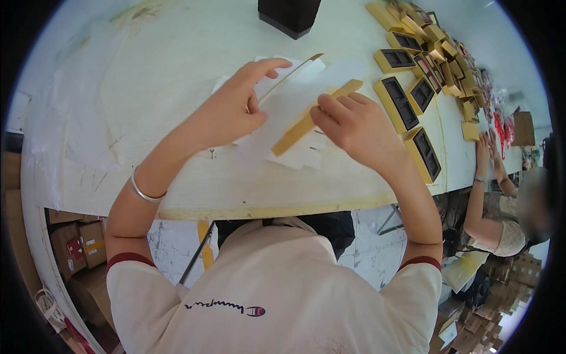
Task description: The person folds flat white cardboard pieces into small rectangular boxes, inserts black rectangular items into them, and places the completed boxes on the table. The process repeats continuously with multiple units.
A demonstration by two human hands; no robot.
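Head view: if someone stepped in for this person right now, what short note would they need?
Left hand: pinches the edge of a thin white sheet, forefinger stretched out.
Right hand: fingers press on a flat tan cardboard strip lying across the sheet.
Both lie on the pale table.
Done: a spread of tan trays with dark inserts lies at the right.
Left: strip and sheet are not yet joined or folded, as far as can be seen.

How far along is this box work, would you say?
Done, it seems: a spread of gold boxes with black inserts lies open on the right of the table. In hand: the right hand holds a flat gold card piece, the left hand a thin strip, over white paper sheets. What remains is unclear.
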